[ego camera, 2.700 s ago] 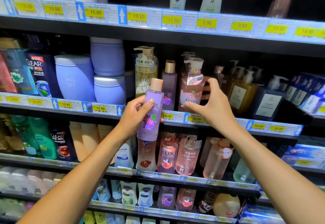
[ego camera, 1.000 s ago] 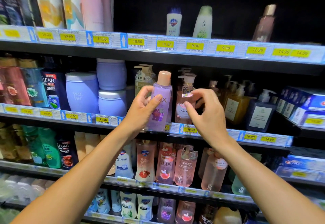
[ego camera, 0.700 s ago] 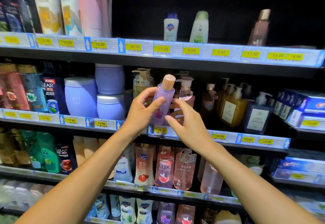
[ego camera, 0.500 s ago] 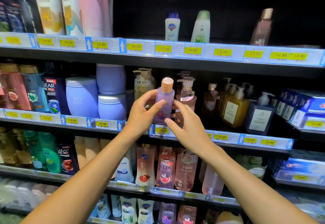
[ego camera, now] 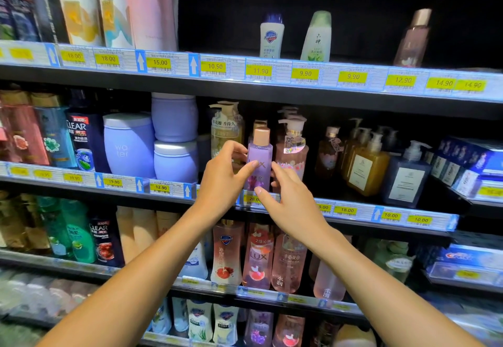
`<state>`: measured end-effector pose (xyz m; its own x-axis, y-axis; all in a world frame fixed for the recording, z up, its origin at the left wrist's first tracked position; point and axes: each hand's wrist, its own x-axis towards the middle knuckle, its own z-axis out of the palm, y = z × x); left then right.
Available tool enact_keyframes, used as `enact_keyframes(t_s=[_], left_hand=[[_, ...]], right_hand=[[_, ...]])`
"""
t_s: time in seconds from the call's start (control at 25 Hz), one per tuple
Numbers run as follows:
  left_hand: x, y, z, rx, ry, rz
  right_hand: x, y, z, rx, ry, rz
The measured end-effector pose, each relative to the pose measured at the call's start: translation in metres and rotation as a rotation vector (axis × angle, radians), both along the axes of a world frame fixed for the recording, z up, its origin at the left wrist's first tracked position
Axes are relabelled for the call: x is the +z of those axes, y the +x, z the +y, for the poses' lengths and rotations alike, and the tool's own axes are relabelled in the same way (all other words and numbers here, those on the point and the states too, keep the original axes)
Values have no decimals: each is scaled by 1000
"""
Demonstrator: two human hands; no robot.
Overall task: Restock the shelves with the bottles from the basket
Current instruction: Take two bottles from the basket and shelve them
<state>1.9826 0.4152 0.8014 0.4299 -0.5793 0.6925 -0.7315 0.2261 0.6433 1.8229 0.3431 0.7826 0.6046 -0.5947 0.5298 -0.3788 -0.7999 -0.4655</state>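
Purple bottle (ego camera: 259, 156) stands upright at the shelf (ego camera: 394, 227) front, just left of the pink pump bottle (ego camera: 292, 153). Left hand (ego camera: 220, 183) pinches its left side; right hand (ego camera: 288, 205) clasps its foot between thumb and fingers.

Shop aisle — dark tiered shelving (ego camera: 272, 96)
Black back panel (ego camera: 353, 6) up top; pale blue price strips (ego camera: 328, 72) with yellow tags (ego camera: 305, 73) brightly lit.

The purple bottle (ego camera: 260, 163) at the left hand (ego camera: 221, 180) is clear, shiny plastic with a dull peach cap (ego camera: 261, 136), the tubs (ego camera: 128, 148) left of that hand look smooth and dull, and the price tags (ego camera: 160, 187) below are paper.
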Motion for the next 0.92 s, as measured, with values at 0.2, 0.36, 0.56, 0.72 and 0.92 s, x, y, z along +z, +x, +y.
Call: enact_keyframes(t_s=[0.2,0.36,0.56,0.72,0.92], left_hand=[[-5,2,9,-39,67,-73],[-21,1,24,104,167,-297],[-40,-4,31,276,330,-533],[-40,-3,30,296,357,-560],[-39,-4,30,300,378,-591]], right_hand=[[-4,2,1,-7,-21,3],[-13,-5,10,-83,-184,43],[-22,-3,12,-189,-345,156],[-23,-2,11,-202,-357,186],[-24,-1,10,-217,-366,206]])
